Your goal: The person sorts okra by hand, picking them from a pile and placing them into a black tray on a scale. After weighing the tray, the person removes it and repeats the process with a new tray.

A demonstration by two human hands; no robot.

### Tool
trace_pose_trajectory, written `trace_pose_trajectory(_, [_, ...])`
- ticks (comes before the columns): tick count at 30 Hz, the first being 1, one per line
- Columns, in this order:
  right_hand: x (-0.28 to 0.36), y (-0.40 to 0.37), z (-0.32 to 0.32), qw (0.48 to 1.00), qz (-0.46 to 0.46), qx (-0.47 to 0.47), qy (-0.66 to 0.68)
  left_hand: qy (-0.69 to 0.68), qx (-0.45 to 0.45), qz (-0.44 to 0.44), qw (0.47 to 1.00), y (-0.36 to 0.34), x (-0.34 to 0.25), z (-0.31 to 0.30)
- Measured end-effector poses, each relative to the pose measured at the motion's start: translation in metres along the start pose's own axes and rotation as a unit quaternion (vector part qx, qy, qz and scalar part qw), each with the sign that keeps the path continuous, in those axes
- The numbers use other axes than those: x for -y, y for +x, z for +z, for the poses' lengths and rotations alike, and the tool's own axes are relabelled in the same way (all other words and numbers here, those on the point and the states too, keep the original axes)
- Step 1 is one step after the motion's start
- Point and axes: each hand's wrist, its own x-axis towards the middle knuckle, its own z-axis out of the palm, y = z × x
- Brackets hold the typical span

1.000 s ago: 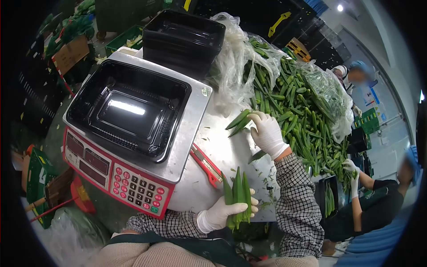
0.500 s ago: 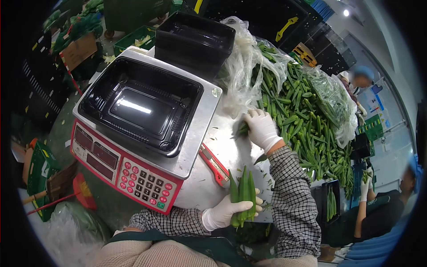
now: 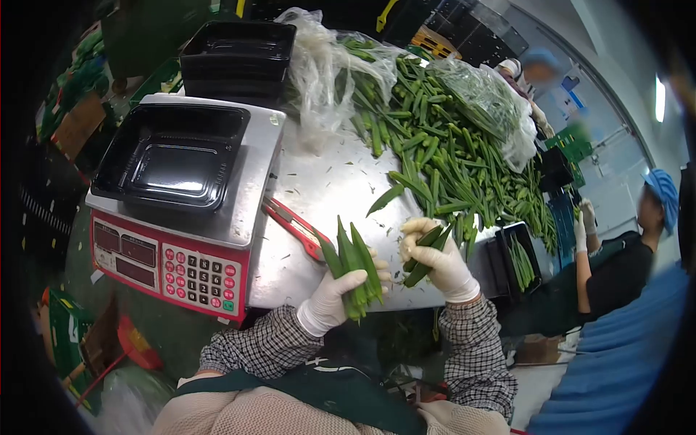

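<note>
My left hand point(image 3: 328, 303), in a white glove, is closed around a small bunch of okra point(image 3: 352, 262), tips pointing up. Just to its right, my gloved right hand point(image 3: 444, 267) grips a few more okra pods point(image 3: 426, 255). Both hands are over the front edge of the metal table point(image 3: 319, 174). Beyond the right hand lies a large heap of okra point(image 3: 453, 156), with one loose pod point(image 3: 385, 200) at its near side. A red box cutter point(image 3: 293, 226) rests on the table behind the left hand.
To the left, a black plastic tray point(image 3: 177, 168) sits on a red-framed digital scale point(image 3: 250, 174). Stacked black trays point(image 3: 235, 61) and clear plastic bags point(image 3: 319, 80) stand behind. At right, a co-worker point(image 3: 616, 268) works beside a black tray holding okra point(image 3: 520, 262).
My right hand has drawn back from beside the heap towards my left hand, now with okra in it. The left hand still holds its bunch. The camera view has shifted to the right.
</note>
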Motion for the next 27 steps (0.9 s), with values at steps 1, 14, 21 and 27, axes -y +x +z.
trace_pose_trajectory(1, [-0.004, -0.008, 0.001, 1.0, 0.013, 0.003, 0.016, 0.004, 0.0, 0.003, 1.0, 0.0, 0.0, 0.001])
trace_pose_trajectory(14, [-0.022, -0.037, 0.016, 0.985, -0.085, -0.095, -0.118, 0.06, 0.07, -0.064, 0.994, -0.011, 0.022, 0.013])
trace_pose_trajectory(21, [-0.047, -0.042, 0.012, 0.933, -0.145, -0.182, -0.273, 0.059, 0.063, -0.173, 0.981, -0.016, 0.047, 0.029])
trace_pose_trajectory(27, [-0.046, -0.064, -0.011, 0.92, -0.116, -0.187, -0.323, 0.109, 0.05, -0.14, 0.983, -0.007, 0.07, 0.047])
